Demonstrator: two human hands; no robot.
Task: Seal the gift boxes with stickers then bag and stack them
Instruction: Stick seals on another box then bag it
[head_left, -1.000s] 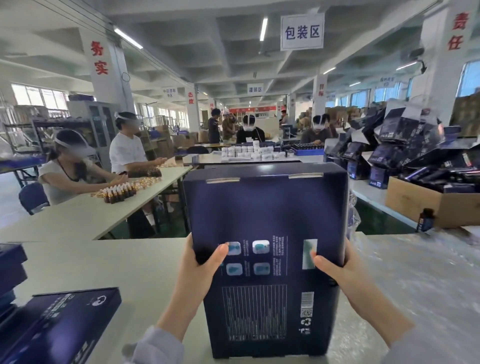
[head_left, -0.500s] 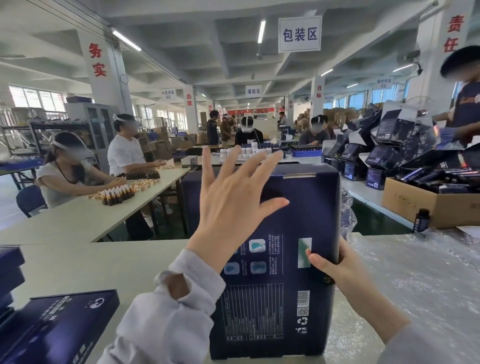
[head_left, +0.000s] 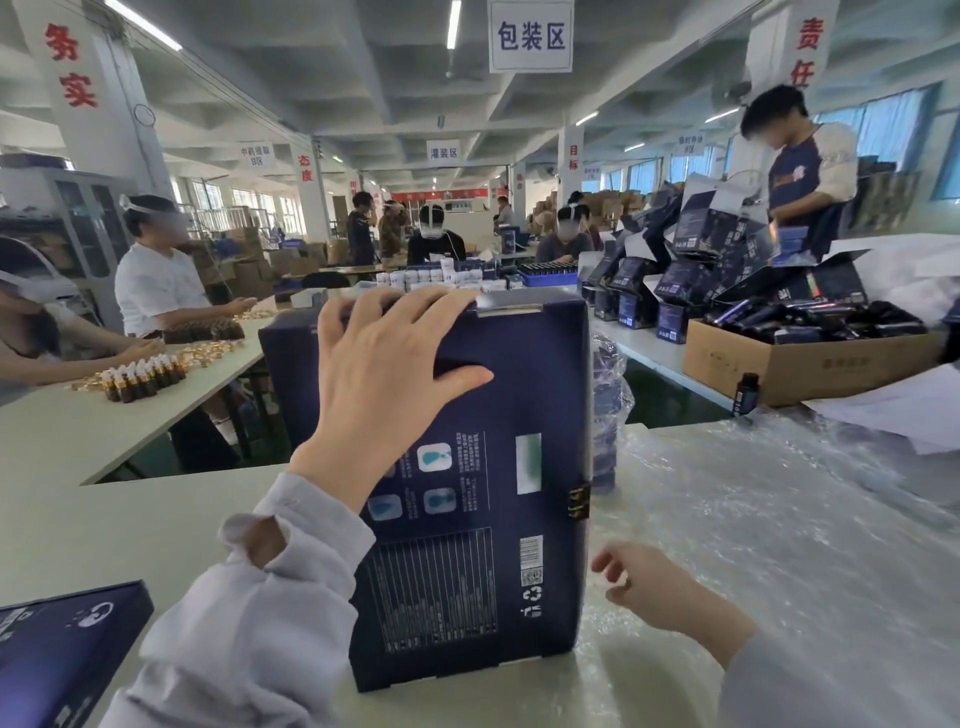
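Observation:
A tall dark blue gift box (head_left: 467, 519) stands upright on the white table (head_left: 130, 530) in front of me, its printed back facing me. A clear sticker strip (head_left: 511, 310) sits on its top edge at the right. My left hand (head_left: 389, 374) grips the box's top edge, fingers curled over it and thumb against the back face. My right hand (head_left: 654, 587) hovers low beside the box's right side, off the box, fingers loosely curled and holding nothing.
Bubble wrap (head_left: 779, 519) covers the table to the right. Another blue box (head_left: 62, 654) lies at the lower left. A cardboard carton (head_left: 795, 358) of dark items and piled blue boxes (head_left: 701, 270) stand at the right. Workers sit at a table with small bottles (head_left: 140, 374) on the left.
My left hand came down from the air and took hold of the box's top edge. My right hand let go of the box's right side and dropped lower.

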